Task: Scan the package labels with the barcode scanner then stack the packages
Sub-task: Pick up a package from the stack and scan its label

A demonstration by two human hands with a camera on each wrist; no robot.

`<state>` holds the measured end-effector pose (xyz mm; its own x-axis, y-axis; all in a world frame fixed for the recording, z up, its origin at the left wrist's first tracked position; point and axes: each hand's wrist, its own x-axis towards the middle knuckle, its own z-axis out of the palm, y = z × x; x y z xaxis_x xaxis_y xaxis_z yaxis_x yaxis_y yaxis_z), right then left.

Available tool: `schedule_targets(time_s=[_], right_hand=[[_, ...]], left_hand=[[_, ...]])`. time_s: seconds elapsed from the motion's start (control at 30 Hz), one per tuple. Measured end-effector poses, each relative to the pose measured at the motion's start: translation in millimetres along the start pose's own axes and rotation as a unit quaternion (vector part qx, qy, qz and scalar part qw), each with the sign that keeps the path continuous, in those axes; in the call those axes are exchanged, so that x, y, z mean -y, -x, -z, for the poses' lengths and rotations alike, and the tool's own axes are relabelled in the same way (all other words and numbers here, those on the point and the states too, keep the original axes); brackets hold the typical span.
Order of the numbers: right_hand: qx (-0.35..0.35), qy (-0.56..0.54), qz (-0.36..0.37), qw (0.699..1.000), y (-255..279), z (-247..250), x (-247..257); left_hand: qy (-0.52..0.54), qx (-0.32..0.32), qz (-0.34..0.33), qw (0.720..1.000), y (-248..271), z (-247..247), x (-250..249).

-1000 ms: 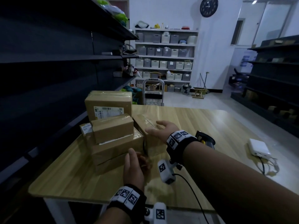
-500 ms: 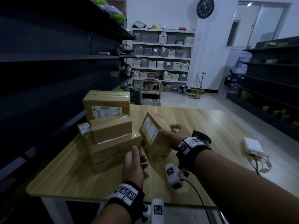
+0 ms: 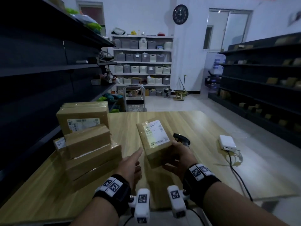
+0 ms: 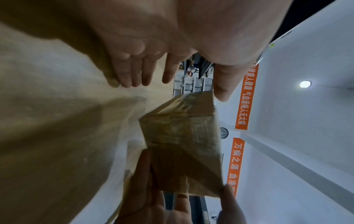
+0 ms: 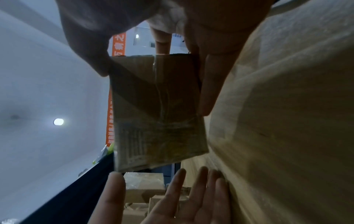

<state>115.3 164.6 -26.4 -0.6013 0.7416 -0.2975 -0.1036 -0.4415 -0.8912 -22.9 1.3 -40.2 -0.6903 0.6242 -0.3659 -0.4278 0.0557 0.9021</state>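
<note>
My right hand (image 3: pixel 175 158) grips a small brown cardboard package (image 3: pixel 154 141) by its near right corner, above the wooden table (image 3: pixel 187 126). Its white shipping label (image 3: pixel 155 132) faces up. The same package (image 5: pixel 157 112) fills the right wrist view, thumb on one edge and fingers on the other. My left hand (image 3: pixel 132 163) reaches toward the package's left side with straight fingers, just short of it; in the left wrist view its fingers (image 4: pixel 134 72) are spread beside the package (image 4: pixel 182 144). The black barcode scanner (image 3: pixel 181 140) lies on the table behind my right hand, mostly hidden.
A stack of several taped brown packages (image 3: pixel 88 141) stands at the table's left. A white power adapter (image 3: pixel 227 142) with a cable lies at the right. Dark shelving runs along the left and right; a hand cart (image 3: pixel 134 98) stands beyond the far edge.
My right hand has lifted the small package away from the stack, turned its label upward and drawn it nearer. My left hand has risen and stretched toward it.
</note>
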Motion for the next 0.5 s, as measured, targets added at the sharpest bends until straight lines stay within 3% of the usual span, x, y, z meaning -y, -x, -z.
schedule_targets(time_s=[0.13, 0.27, 0.37, 0.5], right_hand=[[0.006, -0.05, -0.012, 0.999, -4, 9, 7], [0.016, -0.033, -0.011, 0.999, -9, 16, 18], [0.01, 0.016, 0.0, 1.0, -22, 18, 19], [-0.021, 0.138, 0.037, 0.989, -48, 19, 25]], left_hand=[[0.003, 0.002, -0.018, 1.0, -16, -20, -8], [0.076, 0.027, -0.04, 0.996, -37, -32, -19], [0.088, 0.051, -0.058, 0.993, -51, -39, -27], [0.113, 0.036, -0.082, 0.99, -70, -46, -35]])
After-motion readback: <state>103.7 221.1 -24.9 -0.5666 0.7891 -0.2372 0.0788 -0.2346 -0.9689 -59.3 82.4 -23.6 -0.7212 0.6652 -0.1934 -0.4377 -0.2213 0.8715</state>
